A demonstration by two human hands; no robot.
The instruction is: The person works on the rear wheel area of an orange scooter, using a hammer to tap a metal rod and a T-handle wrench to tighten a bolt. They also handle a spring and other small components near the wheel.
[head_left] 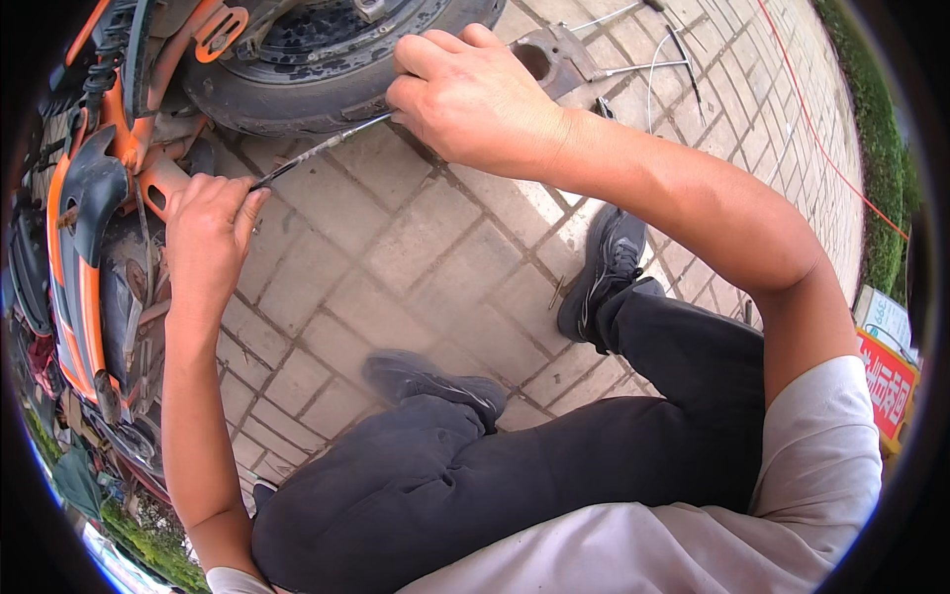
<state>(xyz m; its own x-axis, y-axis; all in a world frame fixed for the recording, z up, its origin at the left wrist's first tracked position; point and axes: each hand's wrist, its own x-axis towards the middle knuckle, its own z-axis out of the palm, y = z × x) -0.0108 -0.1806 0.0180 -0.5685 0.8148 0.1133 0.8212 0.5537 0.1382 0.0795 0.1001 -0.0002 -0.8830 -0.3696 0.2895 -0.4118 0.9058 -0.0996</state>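
Observation:
A long thin metal rod [332,139] spans between my two hands, slanting up to the right in front of an orange-and-black motorcycle [94,218]. My left hand [213,223] is closed around its darker lower end, beside the bike's orange frame. My right hand [465,94] is wrapped around the upper end, just below a black tire [252,104] with a wheel rim. Both grips hide the rod's ends. Right of that hand, a metal block [569,74] with a round hole rests on the pavers.
T-handle tools [643,69] and a red cable [821,148] lie on the brick paving [396,247]. A hedge [871,129] borders the right, with a red-and-yellow sign or box [886,376] below. My shoes and bent legs occupy the lower middle. Various clutter crowds the far left.

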